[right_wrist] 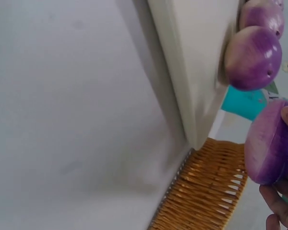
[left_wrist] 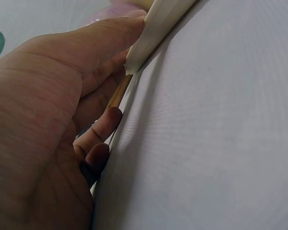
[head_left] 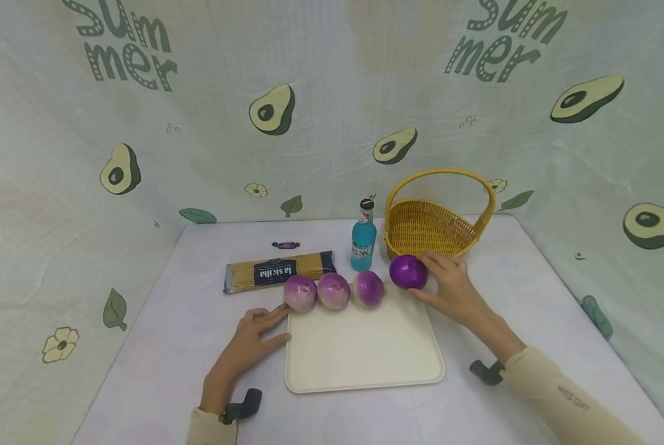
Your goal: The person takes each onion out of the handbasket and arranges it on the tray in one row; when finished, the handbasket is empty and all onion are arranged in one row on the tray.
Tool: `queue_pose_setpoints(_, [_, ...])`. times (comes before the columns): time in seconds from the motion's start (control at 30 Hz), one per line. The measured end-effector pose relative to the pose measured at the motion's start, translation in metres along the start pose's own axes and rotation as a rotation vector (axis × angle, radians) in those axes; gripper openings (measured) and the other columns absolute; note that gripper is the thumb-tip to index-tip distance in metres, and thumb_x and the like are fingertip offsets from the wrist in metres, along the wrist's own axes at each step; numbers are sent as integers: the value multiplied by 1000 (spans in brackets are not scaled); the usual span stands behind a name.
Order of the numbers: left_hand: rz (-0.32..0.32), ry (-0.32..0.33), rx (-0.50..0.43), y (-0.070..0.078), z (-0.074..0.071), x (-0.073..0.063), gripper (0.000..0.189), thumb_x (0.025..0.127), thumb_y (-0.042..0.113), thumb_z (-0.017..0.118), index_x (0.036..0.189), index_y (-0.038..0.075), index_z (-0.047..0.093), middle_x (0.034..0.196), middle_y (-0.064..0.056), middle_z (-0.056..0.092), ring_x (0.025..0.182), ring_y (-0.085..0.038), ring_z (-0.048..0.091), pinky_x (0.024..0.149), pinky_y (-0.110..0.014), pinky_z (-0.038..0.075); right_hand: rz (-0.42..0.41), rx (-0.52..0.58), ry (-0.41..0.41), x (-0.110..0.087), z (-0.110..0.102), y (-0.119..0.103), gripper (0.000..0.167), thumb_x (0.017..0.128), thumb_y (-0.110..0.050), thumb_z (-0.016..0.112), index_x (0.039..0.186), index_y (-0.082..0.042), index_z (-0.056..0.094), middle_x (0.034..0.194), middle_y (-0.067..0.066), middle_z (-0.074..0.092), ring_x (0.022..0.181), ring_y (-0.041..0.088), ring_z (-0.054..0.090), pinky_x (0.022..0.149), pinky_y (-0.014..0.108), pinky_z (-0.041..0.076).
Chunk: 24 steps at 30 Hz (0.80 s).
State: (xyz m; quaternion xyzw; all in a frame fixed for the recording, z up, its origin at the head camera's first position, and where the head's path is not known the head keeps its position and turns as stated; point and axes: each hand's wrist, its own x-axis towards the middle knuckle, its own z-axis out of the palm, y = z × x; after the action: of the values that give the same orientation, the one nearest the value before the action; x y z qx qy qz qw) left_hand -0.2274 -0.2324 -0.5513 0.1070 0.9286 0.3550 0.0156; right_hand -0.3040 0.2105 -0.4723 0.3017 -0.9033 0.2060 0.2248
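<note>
My right hand (head_left: 451, 289) grips a deep purple onion (head_left: 408, 272) between thumb and fingers, over the far right corner of a cream rectangular tray (head_left: 362, 352). In the right wrist view the held onion (right_wrist: 269, 143) shows a paler side. Three purple-and-white onions, the left one (head_left: 300, 293), the middle one (head_left: 333, 291) and the right one (head_left: 368, 288), sit in a row along the tray's far edge. My left hand (head_left: 251, 340) rests at the tray's left edge, its thumb and forefinger touching the rim. The left wrist view shows that thumb (left_wrist: 101, 43) against the rim.
Behind the right hand stands a yellow wicker basket (head_left: 428, 225) with a tall handle. A blue bottle (head_left: 363, 238) is upright to its left. A pack of spaghetti (head_left: 278, 272) lies behind the tray, with a small purple wrapped candy (head_left: 285, 245) farther back.
</note>
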Motion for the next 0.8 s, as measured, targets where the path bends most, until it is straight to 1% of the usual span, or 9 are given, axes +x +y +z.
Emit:
queue_pose_setpoints(0.1, [13, 1, 0, 0, 0, 1, 61, 88, 53, 71, 145, 37, 53, 146, 15, 52, 127, -26, 40, 104, -61, 34, 19, -9, -21, -3, 3, -1, 78, 66, -24, 94, 129, 6, 59, 125, 21, 61, 117, 38, 54, 95, 57, 34])
queue_pose_setpoints(0.33, [-6, 0, -2, -1, 0, 1, 62, 88, 54, 71, 145, 37, 53, 146, 12, 53, 128, -28, 39, 104, -62, 34, 30, 0, -52, -7, 9, -2, 78, 69, -26, 93, 129, 9, 58, 126, 22, 60, 116, 39, 54, 96, 55, 32])
queue_pose_setpoints(0.57, [-3, -5, -2, -3, 1, 2, 62, 88, 55, 70, 145, 39, 52, 147, 16, 51, 127, -24, 39, 104, -60, 34, 62, -26, -84, -14, 17, 1, 78, 70, -29, 93, 129, 10, 59, 126, 23, 61, 117, 40, 55, 95, 57, 34])
queue_pose_setpoints(0.8, [-6, 1, -11, -3, 1, 0, 61, 88, 55, 70, 144, 40, 53, 146, 16, 52, 127, -25, 39, 104, -61, 35, 52, -41, -90, -17, 22, 1, 78, 70, -32, 92, 127, 10, 59, 125, 23, 61, 116, 40, 56, 93, 55, 36])
